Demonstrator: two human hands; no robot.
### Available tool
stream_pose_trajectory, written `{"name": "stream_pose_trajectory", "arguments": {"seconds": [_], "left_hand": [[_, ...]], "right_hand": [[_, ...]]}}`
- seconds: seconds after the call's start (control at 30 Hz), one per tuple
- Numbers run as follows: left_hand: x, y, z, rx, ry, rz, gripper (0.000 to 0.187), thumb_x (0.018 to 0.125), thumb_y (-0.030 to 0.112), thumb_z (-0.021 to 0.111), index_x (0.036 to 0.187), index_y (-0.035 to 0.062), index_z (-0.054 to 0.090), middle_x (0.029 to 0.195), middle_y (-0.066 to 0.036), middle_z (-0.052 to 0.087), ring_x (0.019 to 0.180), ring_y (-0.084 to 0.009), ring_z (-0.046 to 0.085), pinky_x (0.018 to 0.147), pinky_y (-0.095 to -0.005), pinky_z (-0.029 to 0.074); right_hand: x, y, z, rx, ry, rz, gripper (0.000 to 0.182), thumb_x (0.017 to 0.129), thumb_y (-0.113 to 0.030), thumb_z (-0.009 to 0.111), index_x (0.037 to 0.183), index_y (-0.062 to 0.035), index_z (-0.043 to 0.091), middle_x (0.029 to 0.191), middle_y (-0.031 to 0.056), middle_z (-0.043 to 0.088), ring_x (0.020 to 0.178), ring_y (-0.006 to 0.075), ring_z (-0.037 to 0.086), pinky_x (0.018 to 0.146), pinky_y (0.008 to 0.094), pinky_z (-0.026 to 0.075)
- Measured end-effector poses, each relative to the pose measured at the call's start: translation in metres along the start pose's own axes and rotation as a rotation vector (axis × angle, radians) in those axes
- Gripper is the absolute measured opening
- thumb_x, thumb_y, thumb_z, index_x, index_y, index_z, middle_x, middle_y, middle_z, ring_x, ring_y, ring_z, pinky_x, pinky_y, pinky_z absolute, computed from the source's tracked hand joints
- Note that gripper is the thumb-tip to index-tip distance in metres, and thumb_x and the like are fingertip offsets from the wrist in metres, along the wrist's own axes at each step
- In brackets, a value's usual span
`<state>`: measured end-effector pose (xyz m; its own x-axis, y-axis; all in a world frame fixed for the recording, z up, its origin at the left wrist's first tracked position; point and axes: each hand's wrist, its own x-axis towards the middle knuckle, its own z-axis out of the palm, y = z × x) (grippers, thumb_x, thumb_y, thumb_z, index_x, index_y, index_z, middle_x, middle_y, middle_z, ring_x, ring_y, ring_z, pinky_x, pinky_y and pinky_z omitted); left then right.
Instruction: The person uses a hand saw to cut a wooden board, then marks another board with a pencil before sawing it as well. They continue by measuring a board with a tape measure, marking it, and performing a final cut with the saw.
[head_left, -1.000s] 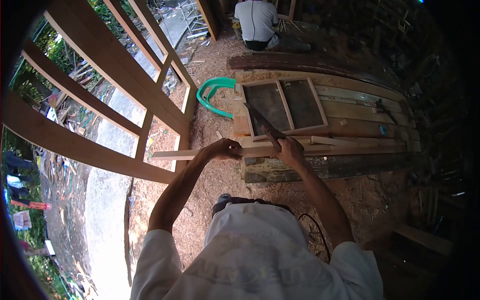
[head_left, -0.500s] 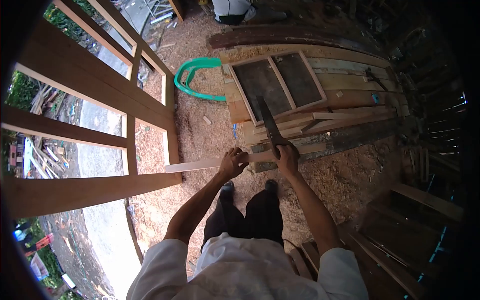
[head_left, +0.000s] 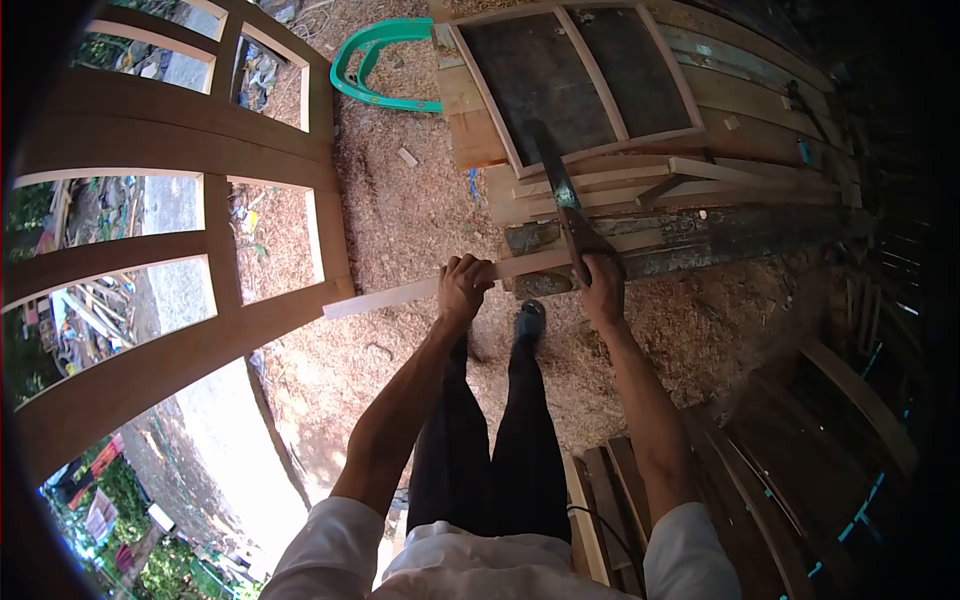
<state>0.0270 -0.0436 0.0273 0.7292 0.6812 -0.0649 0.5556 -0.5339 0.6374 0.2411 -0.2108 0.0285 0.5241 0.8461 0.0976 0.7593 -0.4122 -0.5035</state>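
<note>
My left hand (head_left: 464,290) is closed around a narrow wooden strip (head_left: 395,298) near its middle. The strip's pale left end reaches close to a wooden frame, and its right part lies over the edge of the plank workbench. In my right hand (head_left: 603,292) is the handle of a handsaw (head_left: 563,190). The saw's dark blade points away from me over the bench, toward a small wooden frame with a dark panel (head_left: 540,85), and its handle end overlaps the strip in this view.
A large wooden frame with several openings (head_left: 170,140) stands at left. A green plastic hoop-shaped piece (head_left: 350,80) sits beside the bench (head_left: 475,140). Loose strips (head_left: 740,170) lie on the planks. Wood shavings (head_left: 400,200) cover the ground, and boards (head_left: 600,500) lie at lower right.
The view has shifted forward over the bench, and one foot has stepped toward it. Both hands keep their holds on the strip and the saw.
</note>
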Motion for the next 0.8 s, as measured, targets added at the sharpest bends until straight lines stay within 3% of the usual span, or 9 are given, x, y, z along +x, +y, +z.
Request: {"name": "stream_pose_trajectory", "arguments": {"seconds": [0.33,0.63,0.8], "left_hand": [[0.015,0.014,0.017,0.035,0.004,0.14,0.038,0.067,0.011,0.075,0.103,0.0088,0.066,0.097,-0.005,0.063,0.092,-0.0277,0.056,0.081,-0.0391,0.045],[0.008,0.009,0.009,0.113,0.017,0.07,0.038,0.065,0.011,0.077,0.101,0.0084,0.066,0.098,-0.006,0.063,0.094,-0.029,0.057,0.083,-0.0394,0.047],[0.02,0.035,0.008,0.129,0.088,0.019,0.024,0.082,0.015,0.064,0.105,0.0077,0.062,0.105,-0.01,0.06,0.101,-0.0314,0.054,0.087,-0.0414,0.042]], "right_hand": [[0.009,0.022,-0.01,0.058,-0.019,-0.12,0.042,0.067,0.006,0.07,0.106,-0.0011,0.056,0.098,0.0179,0.06,0.094,0.0362,0.057,0.083,0.046,0.046],[0.005,0.015,0.002,0.197,-0.017,-0.12,0.039,0.068,0.006,0.068,0.105,-0.0013,0.056,0.093,0.0182,0.061,0.09,0.0365,0.058,0.08,0.0448,0.047],[0.006,0.011,-0.005,0.222,-0.059,-0.062,0.037,0.069,0.006,0.066,0.104,-0.0012,0.056,0.093,0.0184,0.061,0.091,0.0359,0.058,0.082,0.0446,0.047]]}}
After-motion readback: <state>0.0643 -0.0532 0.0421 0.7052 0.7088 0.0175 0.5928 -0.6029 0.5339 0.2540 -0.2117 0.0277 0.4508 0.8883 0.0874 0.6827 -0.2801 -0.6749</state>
